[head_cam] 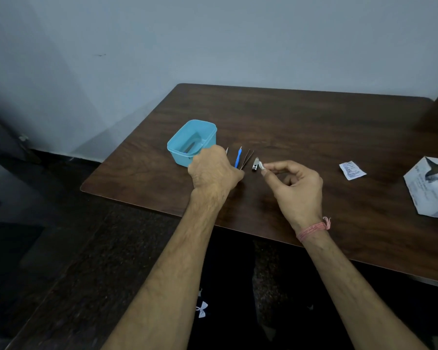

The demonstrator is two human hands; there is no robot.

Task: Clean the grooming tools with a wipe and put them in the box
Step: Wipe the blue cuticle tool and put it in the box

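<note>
On table [314,127] | right hand [297,184] pinches wipe [262,166] | left hand [213,170] grip unclear

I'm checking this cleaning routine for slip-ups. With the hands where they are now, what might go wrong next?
1. The right hand pinches only a tiny folded wipe at its fingertips; it may slip or barely cover the nail clipper.
2. The left hand hovers over the thin tools beside the blue box, hiding some; it could knock the blue-handled tool or nudge the box.
</note>
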